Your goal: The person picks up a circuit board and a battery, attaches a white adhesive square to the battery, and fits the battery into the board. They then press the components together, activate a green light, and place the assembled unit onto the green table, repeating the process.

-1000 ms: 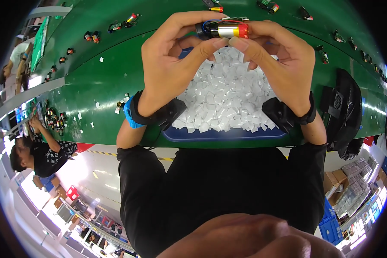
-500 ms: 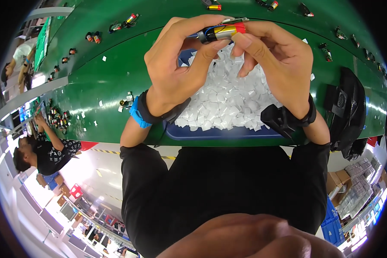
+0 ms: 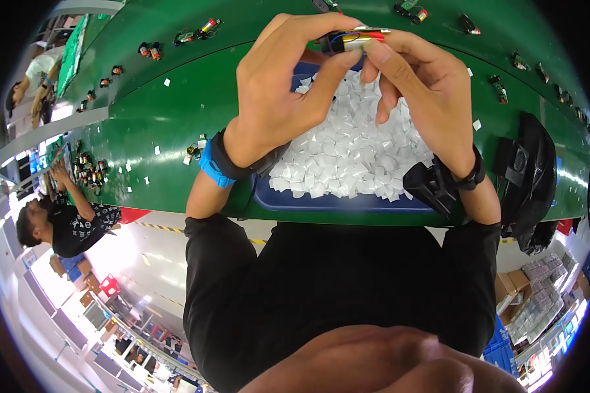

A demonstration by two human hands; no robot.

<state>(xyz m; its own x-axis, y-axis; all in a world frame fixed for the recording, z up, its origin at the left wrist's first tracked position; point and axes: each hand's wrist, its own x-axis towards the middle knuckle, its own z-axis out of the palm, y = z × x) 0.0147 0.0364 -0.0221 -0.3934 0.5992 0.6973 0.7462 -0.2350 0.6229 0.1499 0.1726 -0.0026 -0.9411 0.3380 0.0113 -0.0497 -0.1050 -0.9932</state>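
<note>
1. Green tabletop (image 3: 144,124) surrounds the blue tray (image 3: 347,204), which is heaped with small white squares (image 3: 347,154).
2. Above the tray's far edge, the silver cylinder assembly (image 3: 353,43) is raised between my hands.
3. My left hand (image 3: 278,92) pinches its dark end; my right hand (image 3: 432,88) has thumb and forefinger closed at its red end.
4. I judge light, even pressure best, keeping the cylinder steady without bending the thin board (image 3: 379,31) alongside.
</note>
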